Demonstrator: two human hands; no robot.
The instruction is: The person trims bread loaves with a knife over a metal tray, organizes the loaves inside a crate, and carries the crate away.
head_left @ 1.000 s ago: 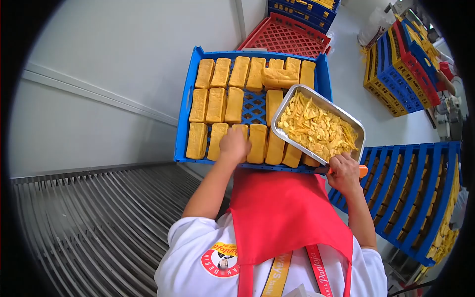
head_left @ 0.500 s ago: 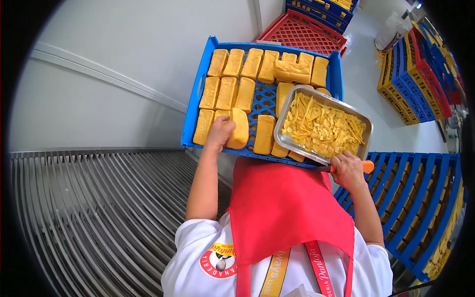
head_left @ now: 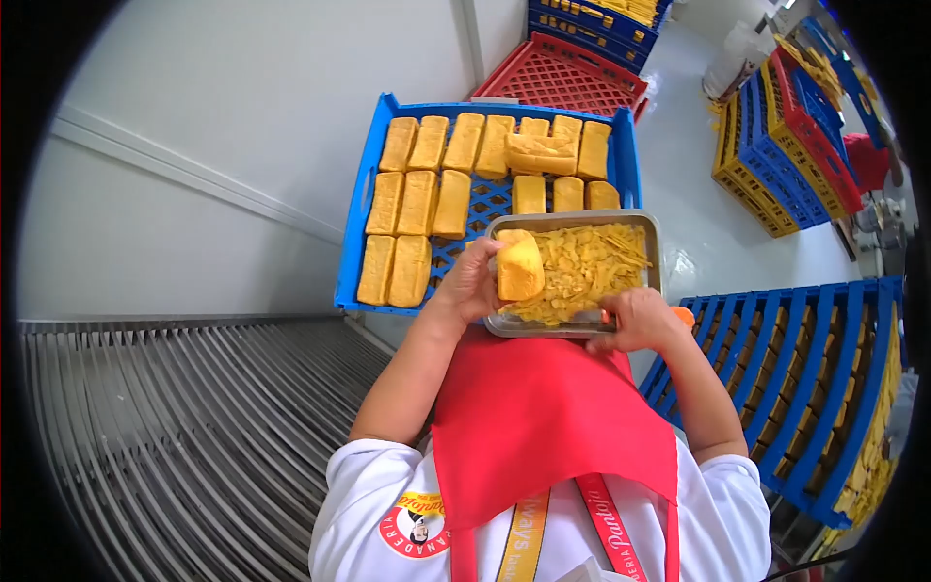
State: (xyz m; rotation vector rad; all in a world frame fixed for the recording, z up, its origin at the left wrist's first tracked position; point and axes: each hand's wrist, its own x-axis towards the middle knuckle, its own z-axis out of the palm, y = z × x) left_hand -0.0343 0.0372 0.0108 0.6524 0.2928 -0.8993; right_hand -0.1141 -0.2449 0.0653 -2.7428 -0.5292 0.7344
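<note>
My left hand [head_left: 469, 283] grips a small golden bread loaf [head_left: 521, 272], tilted up over the left part of a metal pan [head_left: 652, 231]. Thin yellow bread trimmings [head_left: 582, 254] fill the pan. In my right hand [head_left: 637, 320] is a knife [head_left: 686, 316] with an orange handle; its blade points left over the pan's near edge, apart from the loaf. The pan rests across the near right part of a blue plastic crate [head_left: 353, 254]. Rows of loaves [head_left: 417, 202] stand in that crate, with one loaf [head_left: 540, 153] lying across others at the back.
Metal slats [head_left: 194, 427] run along the left below a pale wall [head_left: 242, 87]. A red crate [head_left: 562, 78] lies behind the blue one. Stacked crates [head_left: 776, 155] stand at the far right, and a blue crate of loaves [head_left: 776, 378] is near my right arm.
My left hand has lifted the loaf out of the crate and brought it right, over the pan. The pan has shifted left and straightened. My right hand has brought the knife over the pan's near edge.
</note>
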